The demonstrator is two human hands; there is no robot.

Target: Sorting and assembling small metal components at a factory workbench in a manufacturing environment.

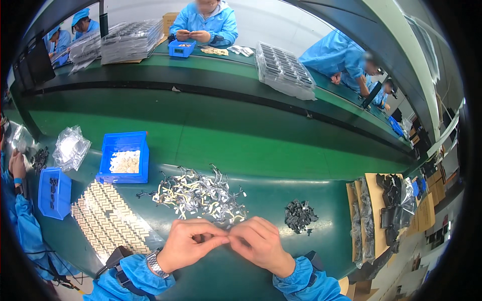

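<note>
My left hand (pixel 193 245) and my right hand (pixel 258 243) meet fingertip to fingertip over the green tabletop, both pinched closed. Whatever sits between the fingertips is too small or too hidden to make out. Just beyond them spreads a tangled pile of short wired parts (pixel 193 193), black, white and yellowish. To the right of my right hand lies a small heap of black plastic pieces (pixel 299 215). A sheet of cream-coloured stickers (pixel 111 220), with some gaps in its rows, lies left of my left hand.
A blue bin (pixel 141 173) with cream pieces stands at the back left. Beside it are a smaller blue bin (pixel 61 198) and a clear plastic bag (pixel 72 148). Cardboard trays of black parts (pixel 369 215) stand at right. A co-worker's sleeve (pixel 27 220) shows at far left; others work across the belt (pixel 211 143).
</note>
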